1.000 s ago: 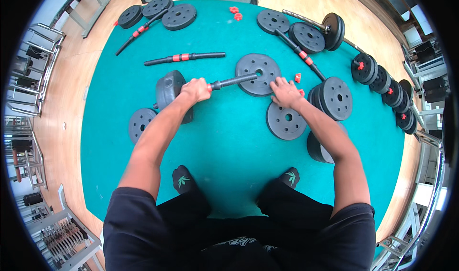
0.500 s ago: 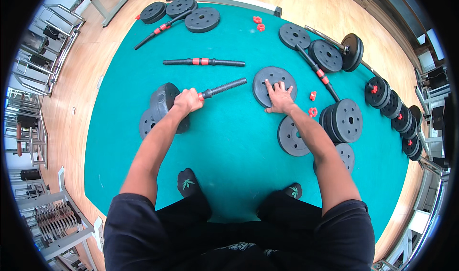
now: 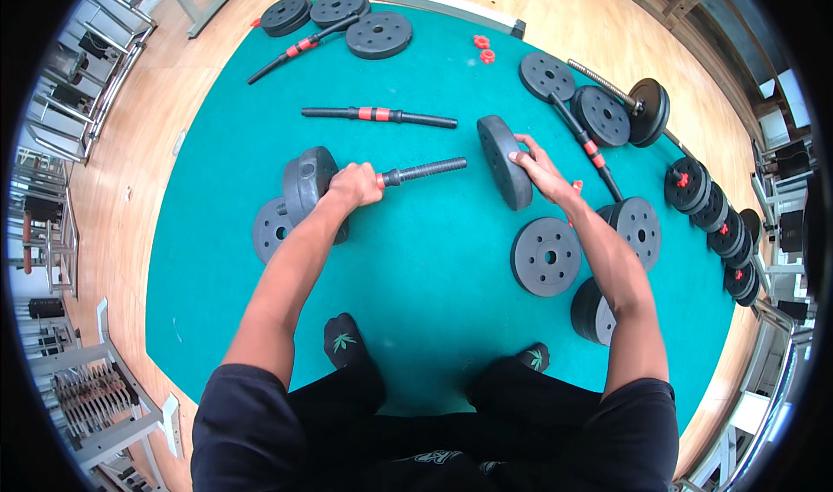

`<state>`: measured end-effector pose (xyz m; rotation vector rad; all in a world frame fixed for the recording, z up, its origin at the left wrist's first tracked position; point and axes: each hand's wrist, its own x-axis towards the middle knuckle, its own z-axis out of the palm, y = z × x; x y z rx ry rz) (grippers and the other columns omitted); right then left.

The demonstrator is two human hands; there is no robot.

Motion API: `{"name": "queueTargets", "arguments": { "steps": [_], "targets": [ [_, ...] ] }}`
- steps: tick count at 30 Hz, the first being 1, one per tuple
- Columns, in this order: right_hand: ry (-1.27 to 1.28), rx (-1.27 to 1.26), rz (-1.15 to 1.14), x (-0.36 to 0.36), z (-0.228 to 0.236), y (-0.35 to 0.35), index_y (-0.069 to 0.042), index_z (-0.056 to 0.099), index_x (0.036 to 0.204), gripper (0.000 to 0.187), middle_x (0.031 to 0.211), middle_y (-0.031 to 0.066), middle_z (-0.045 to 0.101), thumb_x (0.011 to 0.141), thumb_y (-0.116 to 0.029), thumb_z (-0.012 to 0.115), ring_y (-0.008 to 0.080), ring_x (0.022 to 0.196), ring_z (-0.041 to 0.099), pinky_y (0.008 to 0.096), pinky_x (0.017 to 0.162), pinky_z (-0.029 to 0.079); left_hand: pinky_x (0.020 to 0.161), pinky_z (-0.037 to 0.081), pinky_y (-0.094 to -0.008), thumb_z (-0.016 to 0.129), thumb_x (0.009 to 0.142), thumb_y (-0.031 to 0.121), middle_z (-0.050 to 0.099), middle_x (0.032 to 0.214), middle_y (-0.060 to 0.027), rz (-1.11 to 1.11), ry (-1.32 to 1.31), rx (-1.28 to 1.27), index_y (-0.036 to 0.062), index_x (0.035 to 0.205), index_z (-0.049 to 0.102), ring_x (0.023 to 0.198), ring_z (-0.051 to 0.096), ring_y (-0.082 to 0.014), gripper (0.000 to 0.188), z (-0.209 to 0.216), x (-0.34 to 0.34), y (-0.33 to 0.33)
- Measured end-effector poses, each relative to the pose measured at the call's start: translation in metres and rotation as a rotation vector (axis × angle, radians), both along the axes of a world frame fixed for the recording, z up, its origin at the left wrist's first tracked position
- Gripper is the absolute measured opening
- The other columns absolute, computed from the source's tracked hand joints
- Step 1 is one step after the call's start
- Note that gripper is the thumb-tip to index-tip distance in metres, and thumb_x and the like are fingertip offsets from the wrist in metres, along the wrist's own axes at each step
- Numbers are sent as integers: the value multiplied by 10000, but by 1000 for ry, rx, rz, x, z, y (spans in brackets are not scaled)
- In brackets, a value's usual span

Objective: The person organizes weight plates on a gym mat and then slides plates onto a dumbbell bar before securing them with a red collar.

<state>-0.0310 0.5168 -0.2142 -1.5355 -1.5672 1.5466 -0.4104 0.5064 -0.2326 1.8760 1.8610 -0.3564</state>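
Head view: the left hand point(image 3: 356, 186) has its fingers wrapped around the grip of a threaded dumbbell bar point(image 3: 427, 171), whose left end carries dark loaded plates point(image 3: 305, 184). The right hand point(image 3: 540, 171) has its fingers partly open, gripping the rim of a tilted weight plate point(image 3: 501, 162), apart from the bar's bare right end. Nearer the person, a six-holed flat plate point(image 3: 547, 271) lies on the green mat point(image 3: 425, 266).
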Motion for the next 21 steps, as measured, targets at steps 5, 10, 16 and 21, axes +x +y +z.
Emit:
{"name": "queueTargets", "arguments": {
  "steps": [5,10,16,21],
  "targets": [
    [288,-110,-303,-54,-19,-18,31,327,1484,784,1390,239,473,932,-498,501,296,1307,460,386,1080,362,932,530,-468,617,799,232,672,1092,-289,-5,-19,-57,-13,1060,689,1070,651,-415,366,12,-3,1],
    [87,-79,-286,-84,-4,-12,0,524,1315,727,1234,190,579,884,-585,561,280,1167,566,416,955,466,916,532,-476,618,789,253,676,1038,-304,49,-58,24,-27,1015,700,1028,658,-435,368,6,-8,-2],
    [-29,172,-196,-86,-9,-2,56,521,1327,705,1088,192,675,778,-338,721,281,1009,661,391,883,528,933,532,-466,624,797,229,672,1096,-289,52,-59,22,-12,1048,700,1069,653,-418,357,10,-4,0],
    [12,201,-220,-80,-9,-6,59,478,1373,696,1138,187,666,773,-213,703,254,1026,658,371,895,525,930,524,-477,596,799,250,657,1060,-333,5,-59,0,-49,1013,684,1054,645,-442,378,9,-6,-4]
  ]
}}
